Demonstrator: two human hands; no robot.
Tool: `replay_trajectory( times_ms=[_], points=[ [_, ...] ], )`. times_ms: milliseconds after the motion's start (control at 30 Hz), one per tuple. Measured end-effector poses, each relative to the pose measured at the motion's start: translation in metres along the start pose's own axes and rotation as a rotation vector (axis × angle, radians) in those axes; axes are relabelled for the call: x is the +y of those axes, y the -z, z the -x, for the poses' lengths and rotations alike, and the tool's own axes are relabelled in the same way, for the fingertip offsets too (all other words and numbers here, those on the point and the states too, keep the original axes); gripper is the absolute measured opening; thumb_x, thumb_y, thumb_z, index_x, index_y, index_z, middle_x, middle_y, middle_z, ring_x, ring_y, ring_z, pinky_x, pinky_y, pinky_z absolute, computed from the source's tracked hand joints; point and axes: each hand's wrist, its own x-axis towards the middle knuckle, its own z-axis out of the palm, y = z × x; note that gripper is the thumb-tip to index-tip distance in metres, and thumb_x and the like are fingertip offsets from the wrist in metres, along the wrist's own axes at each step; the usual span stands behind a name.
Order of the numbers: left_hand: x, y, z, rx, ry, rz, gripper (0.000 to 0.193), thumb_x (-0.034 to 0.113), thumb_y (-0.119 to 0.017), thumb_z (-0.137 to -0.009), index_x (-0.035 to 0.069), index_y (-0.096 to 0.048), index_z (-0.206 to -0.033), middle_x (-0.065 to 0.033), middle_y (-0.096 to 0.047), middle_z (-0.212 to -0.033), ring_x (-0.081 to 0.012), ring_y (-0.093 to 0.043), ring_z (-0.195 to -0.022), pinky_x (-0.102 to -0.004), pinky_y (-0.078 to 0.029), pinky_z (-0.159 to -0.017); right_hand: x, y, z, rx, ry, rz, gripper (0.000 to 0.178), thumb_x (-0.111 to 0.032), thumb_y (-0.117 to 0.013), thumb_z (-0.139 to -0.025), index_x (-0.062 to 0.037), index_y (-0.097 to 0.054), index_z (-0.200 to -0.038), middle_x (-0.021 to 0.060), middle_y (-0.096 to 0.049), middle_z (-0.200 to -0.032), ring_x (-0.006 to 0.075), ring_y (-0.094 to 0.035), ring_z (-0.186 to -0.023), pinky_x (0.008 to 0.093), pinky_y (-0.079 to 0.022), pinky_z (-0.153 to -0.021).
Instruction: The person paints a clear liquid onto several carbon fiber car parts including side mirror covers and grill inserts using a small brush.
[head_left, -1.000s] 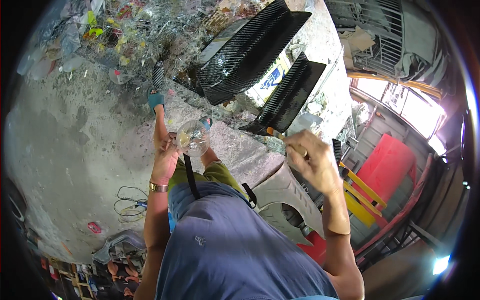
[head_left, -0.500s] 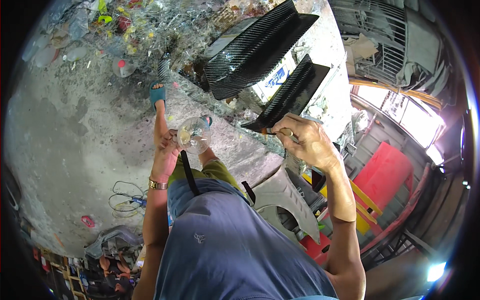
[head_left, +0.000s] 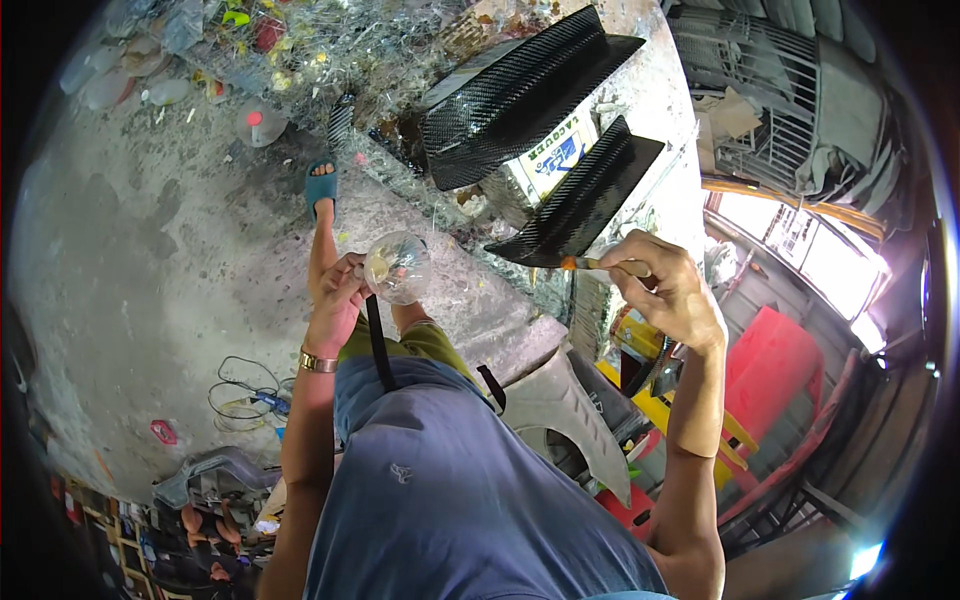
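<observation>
My right hand [head_left: 668, 292] pinches a small wooden-handled brush [head_left: 632, 268]. Its orange-brown tip is at the near edge of a glossy black carbon-fibre part [head_left: 590, 205]; whether it touches cannot be told. A clear, round plastic cup [head_left: 404, 272] with a little yellowish stuff inside is held by its narrow end in my left hand [head_left: 338, 298], above my legs. Behind the smaller part lies a larger black carbon-fibre part [head_left: 515, 105] with a raised ridge. A metal can with a printed label [head_left: 557, 152] sits between and beneath the two parts.
Crumpled clear plastic and scraps [head_left: 320, 60] litter the far left. A grey fender-like panel [head_left: 575, 415] leans near my right side, close to red panels [head_left: 765, 365] and a yellow frame [head_left: 735, 430]. A cable [head_left: 245, 390] lies on the floor at left, and another person [head_left: 210, 525] is behind.
My right hand has moved to the right with the brush, along the smaller part's near edge. My left hand still holds the cup, nearly in place. The view has shifted slightly.
</observation>
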Motion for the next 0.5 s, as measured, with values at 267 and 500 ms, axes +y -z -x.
replay_trajectory(
  times_ms=[267,500],
  points=[
    [-0.02,-0.017,0.011,0.018,-0.104,-0.058,0.015,0.014,-0.056,-0.092,0.006,-0.055,-0.105,-0.0004,-0.062,-0.095,-0.0079,-0.058,-0.086,-0.0243,-0.046,-0.076,0.016,0.009,0.018,0.35,-0.027,-0.281,0.012,-0.01,-0.062,-0.086,0.0014,-0.063,-0.083,0.0027,-0.058,-0.071,0.006,-0.05,-0.064,0.0206,-0.039,-0.057],
    [-0.04,-0.022,0.02,0.042,-0.106,-0.052,0.017,0.016,-0.06,-0.09,0.007,-0.056,-0.104,0.0012,-0.062,-0.093,-0.0063,-0.055,-0.082,-0.0221,-0.043,-0.071,0.03,-0.024,-0.033,0.268,0.048,-0.398,0.023,-0.014,-0.061,-0.088,-0.0022,-0.056,-0.069,-0.0012,-0.052,-0.061,0.004,-0.045,-0.055,0.0214,-0.035,-0.05]
  ],
)
